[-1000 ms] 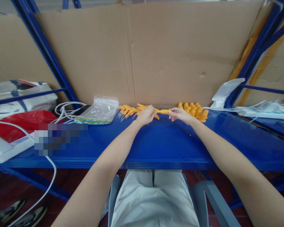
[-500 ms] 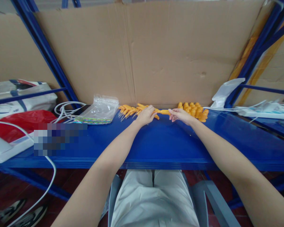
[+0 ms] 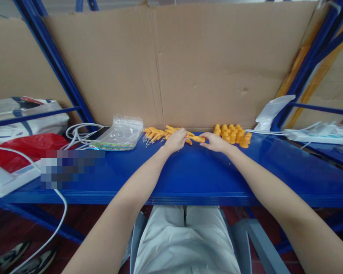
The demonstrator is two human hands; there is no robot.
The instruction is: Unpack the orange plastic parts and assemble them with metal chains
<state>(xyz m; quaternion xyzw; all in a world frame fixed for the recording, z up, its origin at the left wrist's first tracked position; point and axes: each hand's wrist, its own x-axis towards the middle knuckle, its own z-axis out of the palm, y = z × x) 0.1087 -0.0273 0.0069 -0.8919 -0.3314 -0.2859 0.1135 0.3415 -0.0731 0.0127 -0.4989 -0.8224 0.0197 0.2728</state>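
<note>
My left hand lies curled on the blue shelf, its fingers closed on one end of a small orange plastic piece. My right hand pinches the other end of the same piece, low against the shelf. Just left of my left hand lies a heap of orange pieces with small metal chains. To the right of my right hand stands a cluster of short orange parts.
A clear plastic bag with a colourful strip lies left of the heap, beside coiled white cables. A red bag and a white box sit far left. A cardboard sheet backs the shelf. White packets and a power strip lie right.
My right hand has come down and slightly left, bringing the orange piece from just above the shelf down onto it. My left hand has hardly moved.
</note>
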